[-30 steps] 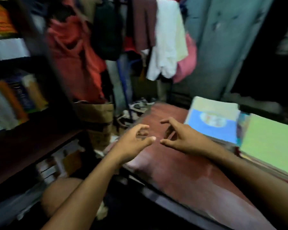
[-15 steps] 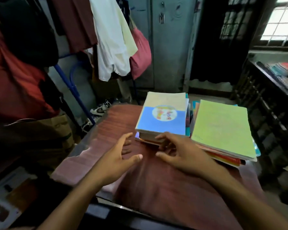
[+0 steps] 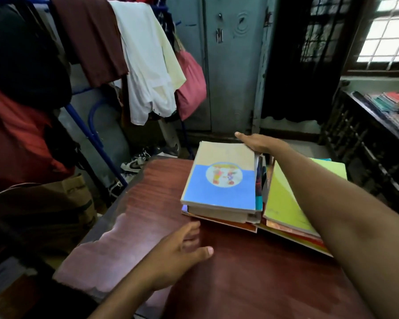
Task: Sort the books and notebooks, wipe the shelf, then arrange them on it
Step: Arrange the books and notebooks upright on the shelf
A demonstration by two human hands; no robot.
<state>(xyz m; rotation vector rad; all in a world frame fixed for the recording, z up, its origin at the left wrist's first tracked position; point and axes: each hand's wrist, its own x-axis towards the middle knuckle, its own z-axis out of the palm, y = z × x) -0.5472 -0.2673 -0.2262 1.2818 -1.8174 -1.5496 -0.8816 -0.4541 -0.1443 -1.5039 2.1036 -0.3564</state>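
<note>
On the table: the blue-and-cream book [image 3: 221, 178] tops the left pile of books and notebooks, which lies on the red-brown table [image 3: 251, 277] at its far right part, touching a second pile capped by a green notebook [image 3: 283, 201].

Right hand: the right hand [image 3: 255, 141] has gone from the near edge of the left pile, where it lay half a second ago, to the pile's far right corner. Its fingers lie fairly straight along the far edge; their tips are hidden behind the books, so whether they hook under cannot be told.

Left hand: the left hand [image 3: 182, 247] has moved forward on the tabletop and now sits just short of the pile's near left corner, fingers spread and relaxed, holding nothing and not touching the books.

Camera: the view has swung from the shelf side to face the table squarely; the shelf is out of sight now.

Meaning: the two hands now bracket the left pile at opposite corners, which looks like the start of a lift or a squaring-up. Sorting seems underway; wiping and arranging appear not yet done.

Risk: the pile is uneven, with thin covers sticking out below, so a one-sided lift could let them slide.

Around: clothes [image 3: 148, 65] hang on a rack to the left, a grey cupboard [image 3: 230, 65] stands behind.
</note>
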